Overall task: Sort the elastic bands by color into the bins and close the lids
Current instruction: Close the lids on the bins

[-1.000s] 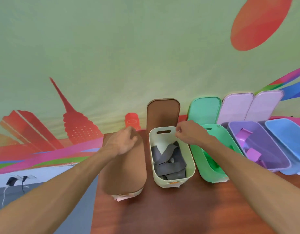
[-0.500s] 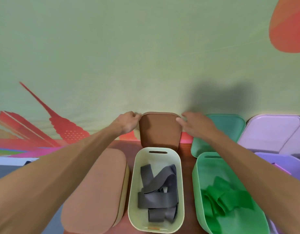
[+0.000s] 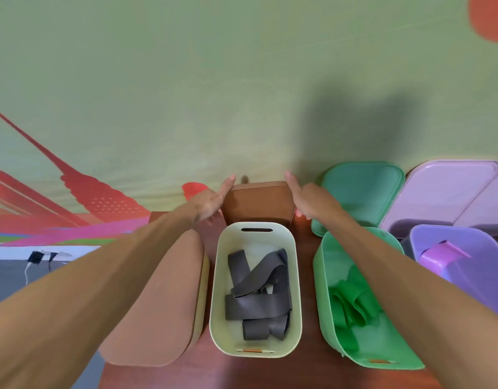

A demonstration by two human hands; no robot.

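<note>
Two hands are flanking the brown lid (image 3: 257, 203), which is standing on end at the far edge of the table (image 3: 306, 369), just behind the open cream bin (image 3: 298, 290) holding grey bands (image 3: 256, 301). The left hand (image 3: 211, 200) is pressing straight fingers against the lid's left side. The right hand (image 3: 306, 200) is laying a straight forefinger along its right side, other fingers unclear. Both are equally near. The lid is likely needing tipping toward the person, long axis along the bin's.

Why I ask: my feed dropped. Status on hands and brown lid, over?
Left hand and right hand flat against brown lid. Lid behind bin, not yet on. Grey bands inside. Path to bin clear.
</note>
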